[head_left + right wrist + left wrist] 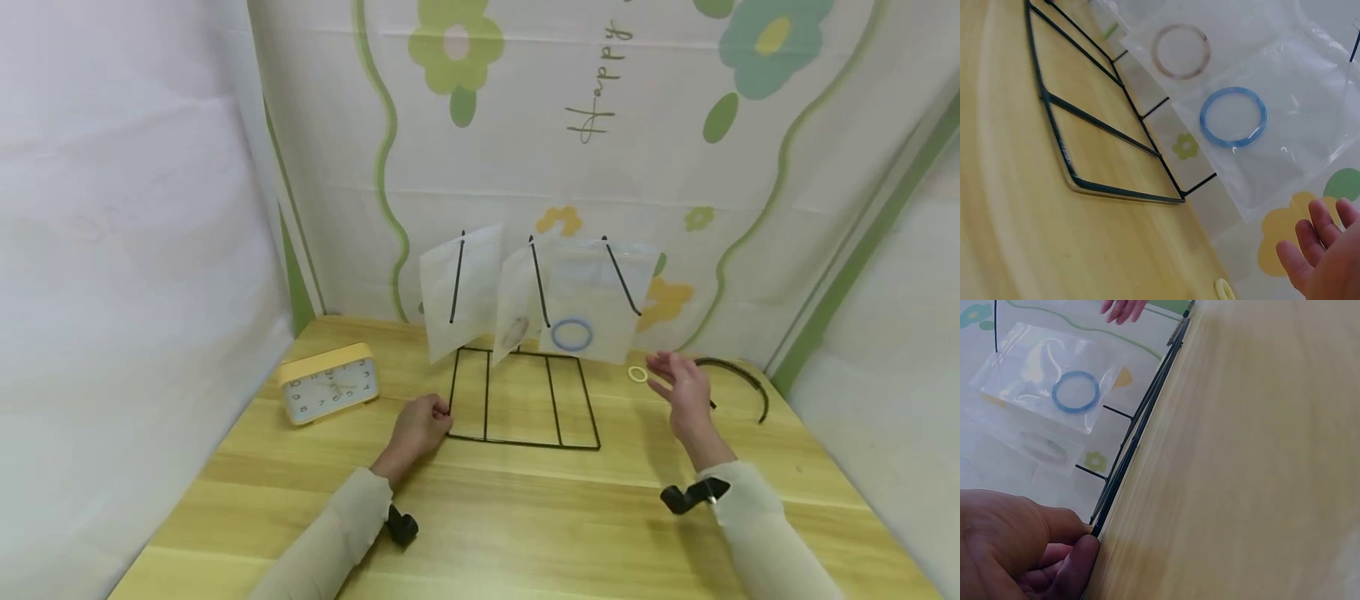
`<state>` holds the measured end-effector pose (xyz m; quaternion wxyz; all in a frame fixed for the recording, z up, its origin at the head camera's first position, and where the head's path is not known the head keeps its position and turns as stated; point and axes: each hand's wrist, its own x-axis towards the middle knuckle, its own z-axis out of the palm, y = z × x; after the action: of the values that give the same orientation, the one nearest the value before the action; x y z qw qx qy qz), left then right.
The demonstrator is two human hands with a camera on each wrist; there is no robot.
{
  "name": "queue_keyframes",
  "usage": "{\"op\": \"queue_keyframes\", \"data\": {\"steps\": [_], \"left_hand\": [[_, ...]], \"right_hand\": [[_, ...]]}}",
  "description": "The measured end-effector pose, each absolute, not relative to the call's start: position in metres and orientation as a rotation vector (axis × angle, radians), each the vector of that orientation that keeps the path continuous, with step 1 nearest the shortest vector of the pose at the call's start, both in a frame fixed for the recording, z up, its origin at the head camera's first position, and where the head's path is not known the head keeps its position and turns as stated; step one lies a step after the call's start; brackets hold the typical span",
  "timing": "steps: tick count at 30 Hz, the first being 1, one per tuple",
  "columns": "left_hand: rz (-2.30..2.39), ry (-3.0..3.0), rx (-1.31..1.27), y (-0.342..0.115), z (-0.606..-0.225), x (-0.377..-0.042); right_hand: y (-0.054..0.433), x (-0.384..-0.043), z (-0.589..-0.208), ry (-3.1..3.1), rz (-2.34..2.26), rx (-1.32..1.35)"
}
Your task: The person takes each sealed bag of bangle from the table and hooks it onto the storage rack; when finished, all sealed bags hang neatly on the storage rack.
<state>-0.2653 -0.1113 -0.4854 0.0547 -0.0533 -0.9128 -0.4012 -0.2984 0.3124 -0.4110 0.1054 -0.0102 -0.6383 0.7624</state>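
Observation:
My left hand (422, 427) pinches the near left corner of a black wire rack (525, 442) between thumb and fingers; the left wrist view shows the thumb (1075, 562) against the wire. Clear plastic bags hang on the rack's prongs at the back. The right bag (600, 287) holds a blue bangle (1233, 144), the middle bag (517, 287) a brownish bangle (1182, 77). What the left bag (442, 292) holds cannot be made out. My right hand (686, 396) is raised with fingers extended, holding nothing, right of the rack beside a small pale yellow ring (631, 372).
A yellow alarm clock (330, 390) stands left of the rack. Behind my right hand lies a black curved band (738, 369), partly hidden. White printed cloth (510, 158) encloses the back and sides of the wooden table (540, 525).

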Motion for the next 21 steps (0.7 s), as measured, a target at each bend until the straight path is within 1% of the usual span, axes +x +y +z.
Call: {"op": "queue_keyframes", "data": {"steps": [4,6,8,12,15,18,21], "left_hand": [[-1.239,-2.779,-0.165,-0.114,-0.486,-0.267],[-1.340,-2.782,-0.168,-0.117,-0.486,-0.268],[-1.510,-2.776,-0.162,-0.120,-0.483,-0.269],[-1.854,-2.722,-0.110,-0.130,-0.477,-0.271],[-1.959,-2.681,-0.067,-0.138,-0.472,-0.273],[-1.883,-2.696,-0.048,-0.143,-0.465,-0.272],[-1.578,-2.776,-0.109,-0.146,-0.456,-0.269]], "right_hand": [[0.312,-0.282,-0.421,-1.921,2.196,0.049],[0.312,-0.276,-0.425,-1.997,2.121,0.087],[0.312,-0.271,-0.430,-2.171,1.928,0.123],[0.310,-0.263,-0.435,-2.515,1.379,0.245],[0.306,-0.261,-0.434,-2.623,1.109,0.326],[0.303,-0.260,-0.433,-2.687,0.963,0.369],[0.302,-0.260,-0.432,-2.736,0.824,0.376]]}}
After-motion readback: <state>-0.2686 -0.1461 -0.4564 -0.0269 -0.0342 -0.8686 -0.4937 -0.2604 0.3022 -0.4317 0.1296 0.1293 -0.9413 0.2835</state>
